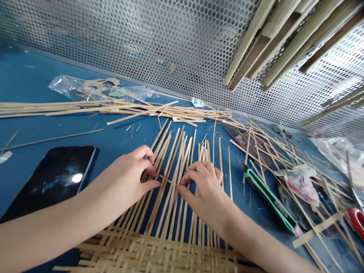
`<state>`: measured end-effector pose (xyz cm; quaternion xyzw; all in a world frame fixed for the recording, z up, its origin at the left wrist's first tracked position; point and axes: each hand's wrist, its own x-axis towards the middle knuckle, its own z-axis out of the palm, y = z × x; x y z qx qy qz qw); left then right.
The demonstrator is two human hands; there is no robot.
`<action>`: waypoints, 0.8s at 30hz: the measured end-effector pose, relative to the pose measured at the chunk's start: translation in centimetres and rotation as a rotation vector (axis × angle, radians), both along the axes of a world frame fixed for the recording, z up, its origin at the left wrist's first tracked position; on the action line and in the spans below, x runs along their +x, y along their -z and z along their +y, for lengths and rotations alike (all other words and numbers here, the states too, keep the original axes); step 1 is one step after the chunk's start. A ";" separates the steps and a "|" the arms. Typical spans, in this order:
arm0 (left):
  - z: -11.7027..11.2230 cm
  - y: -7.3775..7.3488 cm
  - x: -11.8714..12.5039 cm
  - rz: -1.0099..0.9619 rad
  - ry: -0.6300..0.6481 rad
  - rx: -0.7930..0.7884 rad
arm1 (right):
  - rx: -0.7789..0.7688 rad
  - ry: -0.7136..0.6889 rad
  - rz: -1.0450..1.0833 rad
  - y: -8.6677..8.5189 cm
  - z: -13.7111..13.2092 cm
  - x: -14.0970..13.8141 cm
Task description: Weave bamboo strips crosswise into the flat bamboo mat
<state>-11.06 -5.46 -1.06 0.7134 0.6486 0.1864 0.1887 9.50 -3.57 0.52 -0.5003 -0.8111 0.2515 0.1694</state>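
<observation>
A half-woven mat of thin bamboo strips (pixel 159 242) lies on the blue table (pixel 34 76), its loose upright strips fanning away from me. My left hand (pixel 127 178) rests on the left strips, thumb and fingers pinched near a short crosswise strip (pixel 168 181). My right hand (pixel 203 187) lies on the right strips, its fingers curled and pinching the other end of that crosswise strip. Both hands press the strips against the table.
A dark phone (pixel 54 178) lies at the left. A green-handled cutter (pixel 269 197) sits right of my right hand. Loose bamboo strips (pixel 113 108) and plastic bags (pixel 85 89) are spread behind; a perforated metal wall (pixel 142 41) backs the table, with bamboo slats (pixel 284 41) leaning at top right.
</observation>
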 end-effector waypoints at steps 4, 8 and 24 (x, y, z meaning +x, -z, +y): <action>0.2 0.2 0.2 -0.049 -0.055 -0.043 | -0.008 -0.003 0.011 -0.1 -0.1 0.1; 0.2 0.0 0.5 -0.050 -0.062 -0.034 | -0.002 0.002 0.013 0.0 0.0 0.1; 0.1 -1.7 0.8 -0.332 -0.095 -0.185 | -0.133 0.000 -0.002 -1.1 0.1 -0.3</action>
